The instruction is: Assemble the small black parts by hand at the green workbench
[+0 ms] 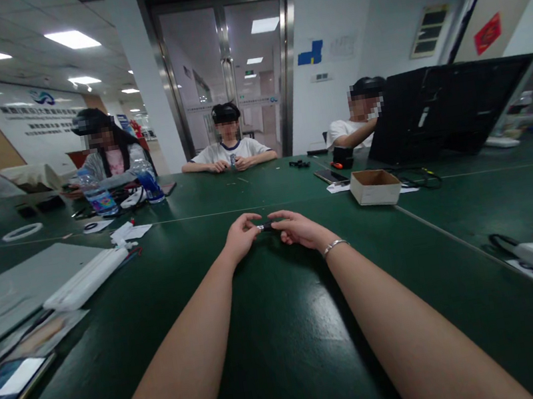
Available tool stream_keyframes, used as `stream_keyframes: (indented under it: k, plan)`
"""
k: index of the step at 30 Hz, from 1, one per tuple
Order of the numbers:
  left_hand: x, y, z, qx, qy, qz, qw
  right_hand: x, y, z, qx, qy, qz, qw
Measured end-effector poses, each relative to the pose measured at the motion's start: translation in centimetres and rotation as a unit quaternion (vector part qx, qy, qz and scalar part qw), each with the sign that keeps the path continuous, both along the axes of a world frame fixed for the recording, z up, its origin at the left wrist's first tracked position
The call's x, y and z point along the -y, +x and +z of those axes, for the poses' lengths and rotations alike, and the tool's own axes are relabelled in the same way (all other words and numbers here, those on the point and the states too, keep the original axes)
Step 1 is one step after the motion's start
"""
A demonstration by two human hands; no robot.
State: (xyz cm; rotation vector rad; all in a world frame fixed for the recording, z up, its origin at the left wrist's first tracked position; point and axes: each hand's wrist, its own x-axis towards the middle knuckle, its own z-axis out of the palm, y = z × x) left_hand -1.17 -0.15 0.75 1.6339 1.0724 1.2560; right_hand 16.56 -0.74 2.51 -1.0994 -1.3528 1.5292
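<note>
Where the two hands meet over the counter [278, 319], a small piece [265, 227] bridges them, its long axis running roughly left to right, from a bright end at left to a dark body at right. The left hand [242, 238] takes the bright end and the right hand [301, 229] the dark one, so that neither is clearly nearer; the piece lies directly between the two sets of fingers. The fingers of each hand appear to pinch their own end, while the forefingers arch on the far side, their tips apart. Whether the piece touches the counter cannot be told. The governing relation, as judged here, is this shared axis: force applied along it would run straight left and right, whereas a tilt of either wrist would break the line. A bracelet [335, 246] circles the right wrist; a box [376, 195] stands well apart, far and right.
</note>
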Motion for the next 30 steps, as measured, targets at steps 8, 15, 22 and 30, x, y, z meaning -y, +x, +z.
stream_keyframes:
  k: [8, 15, 22, 30]
  plan:
    - [-0.11, -0.08, 0.01, 0.006, 0.002, 0.003, 1.000, 0.08, -0.31, 0.06, 0.023, 0.010, 0.003, 1.000]
    - [-0.14, -0.08, -0.05, 0.004, 0.001, 0.004, 1.000, 0.11, 0.09, 0.22, 0.002, -0.026, 0.015, 1.000]
    - [-0.33, -0.19, -0.18, 0.012, -0.007, 0.000, 1.000, 0.40, 0.32, 0.37, -0.043, -0.011, 0.032, 0.999]
    - [-0.29, -0.20, -0.05, 0.016, -0.002, -0.002, 1.000, 0.43, 0.14, 0.55, -0.004, -0.018, 0.016, 1.000]
